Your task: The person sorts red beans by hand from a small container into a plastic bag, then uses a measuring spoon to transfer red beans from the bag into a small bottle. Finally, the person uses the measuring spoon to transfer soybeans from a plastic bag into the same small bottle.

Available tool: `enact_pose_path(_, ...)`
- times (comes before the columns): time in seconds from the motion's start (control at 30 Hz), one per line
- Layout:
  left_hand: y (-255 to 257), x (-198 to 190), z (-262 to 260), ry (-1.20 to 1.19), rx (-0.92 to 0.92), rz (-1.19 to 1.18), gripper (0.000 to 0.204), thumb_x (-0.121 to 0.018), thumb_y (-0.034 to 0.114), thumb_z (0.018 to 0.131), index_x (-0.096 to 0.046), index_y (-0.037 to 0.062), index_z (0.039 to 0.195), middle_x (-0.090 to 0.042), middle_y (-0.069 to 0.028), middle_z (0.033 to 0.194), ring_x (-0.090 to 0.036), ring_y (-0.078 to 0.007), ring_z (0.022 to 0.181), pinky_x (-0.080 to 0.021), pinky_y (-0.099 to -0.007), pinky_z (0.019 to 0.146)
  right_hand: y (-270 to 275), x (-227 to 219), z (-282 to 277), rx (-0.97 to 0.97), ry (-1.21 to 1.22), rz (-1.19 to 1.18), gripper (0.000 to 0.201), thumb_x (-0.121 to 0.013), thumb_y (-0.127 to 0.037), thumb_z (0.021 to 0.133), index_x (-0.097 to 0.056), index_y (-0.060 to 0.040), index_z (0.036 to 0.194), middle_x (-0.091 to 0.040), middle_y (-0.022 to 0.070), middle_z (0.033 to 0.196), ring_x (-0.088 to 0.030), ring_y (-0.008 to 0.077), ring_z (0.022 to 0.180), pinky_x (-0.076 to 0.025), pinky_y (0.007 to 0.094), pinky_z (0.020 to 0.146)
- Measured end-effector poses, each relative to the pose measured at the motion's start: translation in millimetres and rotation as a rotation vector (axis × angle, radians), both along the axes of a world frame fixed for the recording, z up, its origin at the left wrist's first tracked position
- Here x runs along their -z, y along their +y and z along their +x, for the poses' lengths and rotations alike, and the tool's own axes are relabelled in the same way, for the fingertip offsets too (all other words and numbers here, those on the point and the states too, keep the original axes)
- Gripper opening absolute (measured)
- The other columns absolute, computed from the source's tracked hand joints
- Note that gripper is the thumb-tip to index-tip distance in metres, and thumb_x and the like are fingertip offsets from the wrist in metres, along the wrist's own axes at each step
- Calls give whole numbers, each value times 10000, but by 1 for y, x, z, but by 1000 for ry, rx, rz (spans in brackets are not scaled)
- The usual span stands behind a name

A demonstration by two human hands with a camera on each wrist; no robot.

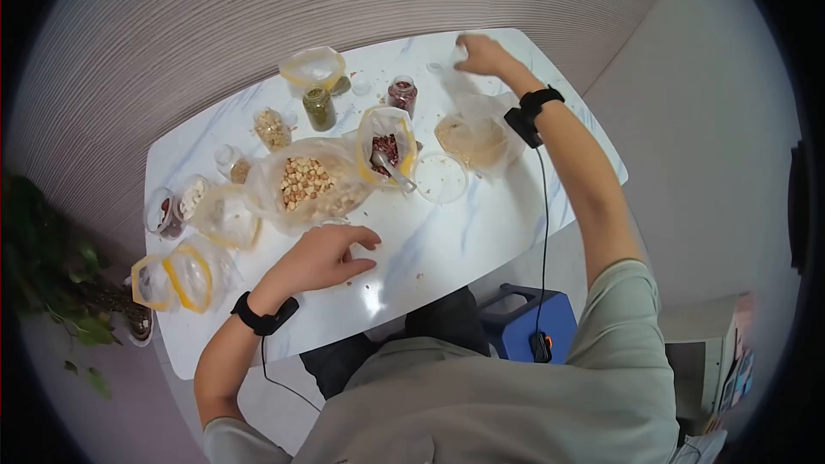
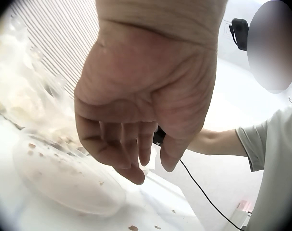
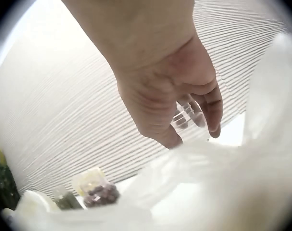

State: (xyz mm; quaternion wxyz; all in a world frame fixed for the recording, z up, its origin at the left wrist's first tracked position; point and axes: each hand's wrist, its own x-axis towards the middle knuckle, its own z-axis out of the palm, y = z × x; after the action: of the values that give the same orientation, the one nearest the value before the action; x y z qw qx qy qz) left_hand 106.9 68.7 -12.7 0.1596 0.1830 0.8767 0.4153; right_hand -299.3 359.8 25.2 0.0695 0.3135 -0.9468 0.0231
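At the far right of the table, my right hand (image 1: 483, 57) reaches past a bag of pale grains (image 1: 474, 139). In the right wrist view its fingers curl round a clear jar (image 3: 183, 115) with a threaded neck; the lower part of the jar is hidden by the bag. My left hand (image 1: 320, 258) hangs over the near part of the table, fingers loosely bent, holding nothing. Just beyond it lies a large bag of nuts (image 1: 307, 183). Between the hands stands an opened bag of dark red pieces (image 1: 384, 150) with a clear scoop (image 1: 394, 172) in it.
A round clear lid (image 1: 441, 179) lies mid-table. Jars of green bits (image 1: 319, 108), dark red pieces (image 1: 402, 94) and pale pieces (image 1: 273, 129) stand at the back. Yellow-edged bags (image 1: 187, 277) fill the left end. A blue stool (image 1: 533, 326) is below the front edge.
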Motion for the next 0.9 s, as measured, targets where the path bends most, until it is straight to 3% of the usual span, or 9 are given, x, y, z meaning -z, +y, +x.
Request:
enact_pose_path(0.13,9,-5,-4,54,-110,48,502,-789,185,874,-631,54,1333,-737,-106,1162,-678,-194,716,-553,-318,684,-7,-64,77,-142,169,-355,620,-804,-348,796,-604,7,1264,-715,230,1152,-672,402,1110,-546,478,939)
enact_pose_path(0.2,13,-2,-7,118,-164,105,604,-805,113,858,-574,35,1410,-702,-119,1256,-650,-152,705,-551,-272,658,-11,-94,145,-231,51,-413,611,-805,-346,817,-589,11,1263,-706,231,1145,-674,400,1091,-550,470,914)
enact_pose_path(0.23,16,1,-9,162,-186,126,654,-817,120,847,-545,39,1436,-679,-125,1290,-647,-151,707,-551,-271,656,-12,-95,174,-288,-9,-393,620,-828,-331,811,-583,2,1273,-698,220,1151,-677,368,970,-556,447,847)
enact_pose_path(0.27,19,5,-12,205,-207,145,705,-829,128,835,-517,44,1462,-655,-131,1324,-643,-149,708,-552,-271,655,-13,-89,202,-344,-71,-373,632,-851,-315,805,-578,-7,1284,-689,208,1156,-681,337,850,-562,423,780)
enact_pose_path(0.43,40,8,-15,200,-210,176,884,-878,220,778,-443,46,1527,-642,-144,1331,-675,-210,729,-566,-343,706,-21,0,316,-460,-274,-390,598,-823,-211,840,-537,-19,1329,-651,203,1207,-679,370,988,-559,438,819)
enact_pose_path(0.57,49,12,-19,67,-154,60,826,-893,240,756,-508,65,1465,-699,-153,1163,-697,-224,738,-567,-352,704,-26,43,341,-403,-394,-542,646,-804,-168,860,-497,-21,1408,-623,202,1263,-673,342,1058,-564,418,843)
enact_pose_path(0.77,53,20,-20,153,-128,-8,724,-889,275,757,-564,90,1377,-719,-162,1042,-729,-245,785,-571,-368,744,21,7,329,-314,-568,-723,537,-735,-115,912,-560,-35,1413,-663,152,1281,-681,258,1008,-567,354,825)
enact_pose_path(0.87,56,16,-21,112,-116,-9,711,-884,282,764,-563,98,1372,-719,-160,1050,-732,-252,798,-571,-374,765,45,1,305,26,-519,-592,435,-689,-106,927,-612,-35,1349,-695,147,1245,-692,294,1000,-567,387,822)
enact_pose_path(0.9,58,14,-22,87,-112,-13,708,-883,283,766,-562,100,1371,-719,-159,1051,-732,-255,801,-571,-376,771,49,10,299,14,-424,-544,408,-687,-115,923,-620,-20,1313,-695,170,1197,-692,333,981,-564,415,820)
